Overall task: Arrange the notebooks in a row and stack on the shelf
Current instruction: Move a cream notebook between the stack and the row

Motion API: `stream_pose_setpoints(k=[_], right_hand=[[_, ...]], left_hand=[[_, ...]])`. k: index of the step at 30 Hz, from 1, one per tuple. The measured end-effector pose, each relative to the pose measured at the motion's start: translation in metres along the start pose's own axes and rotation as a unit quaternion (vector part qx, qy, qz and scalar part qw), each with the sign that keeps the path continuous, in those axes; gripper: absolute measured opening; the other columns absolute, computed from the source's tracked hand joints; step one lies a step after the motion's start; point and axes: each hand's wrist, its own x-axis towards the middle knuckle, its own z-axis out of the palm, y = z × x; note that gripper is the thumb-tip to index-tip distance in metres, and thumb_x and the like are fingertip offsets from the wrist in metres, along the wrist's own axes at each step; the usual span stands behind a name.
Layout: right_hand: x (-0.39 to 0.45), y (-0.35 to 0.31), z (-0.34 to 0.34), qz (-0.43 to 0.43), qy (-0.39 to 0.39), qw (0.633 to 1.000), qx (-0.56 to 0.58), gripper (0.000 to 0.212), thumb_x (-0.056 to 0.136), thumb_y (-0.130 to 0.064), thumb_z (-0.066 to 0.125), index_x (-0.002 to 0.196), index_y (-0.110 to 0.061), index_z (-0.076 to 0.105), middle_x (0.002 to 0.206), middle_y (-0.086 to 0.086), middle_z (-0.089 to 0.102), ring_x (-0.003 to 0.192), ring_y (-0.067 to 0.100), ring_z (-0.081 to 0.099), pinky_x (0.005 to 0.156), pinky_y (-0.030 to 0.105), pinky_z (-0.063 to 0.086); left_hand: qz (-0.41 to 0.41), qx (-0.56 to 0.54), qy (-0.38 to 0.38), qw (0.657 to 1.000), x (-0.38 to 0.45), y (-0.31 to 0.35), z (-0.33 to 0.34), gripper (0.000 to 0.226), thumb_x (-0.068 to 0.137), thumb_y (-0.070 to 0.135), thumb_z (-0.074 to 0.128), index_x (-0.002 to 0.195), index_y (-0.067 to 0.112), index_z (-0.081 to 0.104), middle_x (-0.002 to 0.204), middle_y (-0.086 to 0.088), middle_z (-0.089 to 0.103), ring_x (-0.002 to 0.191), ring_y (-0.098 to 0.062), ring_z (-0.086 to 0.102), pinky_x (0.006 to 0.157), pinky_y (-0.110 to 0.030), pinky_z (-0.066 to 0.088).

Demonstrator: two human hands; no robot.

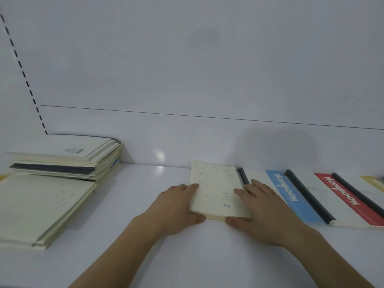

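Both hands are on a small cream notebook (217, 190) with a star-chart drawing on its cover, which lies flat on the white shelf (145, 204), near the middle. It seems to sit on top of a thin pile of the same kind, though the edges blur together. The left hand (176, 206) grasps the notebook's left edge, fingers laid over the cover and thumb pressed against the near edge. The right hand (264, 210) grasps the right side the same way, fingers on the cover and thumb at the near edge, so the notebook is held between the two.

Just to the right, touching or overlapping it, lies a row of larger notebooks: one with a blue band (291, 196) and a dark spine, then one with a red band (342, 198), each printed with a white word. A yellowish cover (372, 181) shows at the far right edge.

Well apart on the left stands a tall stack of cream notebooks (68, 161) against the back wall, with a lower, wide cream pile (39, 206) in front of it.
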Motion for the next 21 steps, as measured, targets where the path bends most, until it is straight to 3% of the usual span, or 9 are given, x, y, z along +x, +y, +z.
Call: stream_pose_setpoints(k=[5, 9, 14, 21], right_hand=[[-0.002, -0.031, 0.002, -0.026, 0.062, 0.997, 0.029, 0.085, 0.079, -0.081, 0.027, 0.149, -0.033, 0.022, 0.158, -0.009, 0.015, 0.146, 0.012, -0.003, 0.117, 0.029, 0.002], [0.000, -0.065, 0.003, -0.057, 0.095, 0.993, 0.028, 0.087, 0.079, -0.082, 0.016, 0.146, -0.029, 0.032, 0.156, -0.006, 0.024, 0.147, 0.014, 0.003, 0.119, 0.032, 0.008], [0.002, -0.126, -0.002, -0.096, 0.104, 0.990, 0.022, 0.084, 0.081, -0.078, 0.010, 0.147, -0.029, 0.030, 0.156, -0.005, 0.025, 0.147, 0.015, 0.005, 0.120, 0.036, 0.014], [0.003, -0.259, -0.008, -0.143, 0.108, 0.983, 0.039, 0.075, 0.089, -0.073, 0.015, 0.150, -0.030, 0.022, 0.159, -0.005, 0.016, 0.147, 0.014, 0.000, 0.116, 0.027, -0.001]], left_hand=[[0.013, -0.001, 0.084, 0.996, -0.020, -0.012, -0.003, 0.088, 0.084, 0.070, 0.056, 0.154, 0.029, 0.021, 0.154, 0.009, 0.032, 0.141, -0.013, 0.029, 0.114, -0.030, 0.030], [0.019, 0.028, 0.158, 0.987, -0.044, -0.024, -0.018, 0.073, 0.092, 0.062, 0.050, 0.152, 0.025, 0.029, 0.155, 0.008, 0.034, 0.142, -0.012, 0.028, 0.116, -0.028, 0.025], [0.006, 0.051, 0.247, 0.968, -0.084, -0.057, -0.043, 0.055, 0.096, 0.052, 0.049, 0.142, 0.023, 0.047, 0.142, 0.004, 0.050, 0.134, -0.017, 0.042, 0.112, -0.032, 0.034], [-0.029, 0.075, 0.307, 0.948, -0.168, -0.149, -0.087, 0.042, 0.092, 0.047, 0.049, 0.122, 0.021, 0.063, 0.119, 0.003, 0.066, 0.110, -0.021, 0.060, 0.094, -0.037, 0.048]])
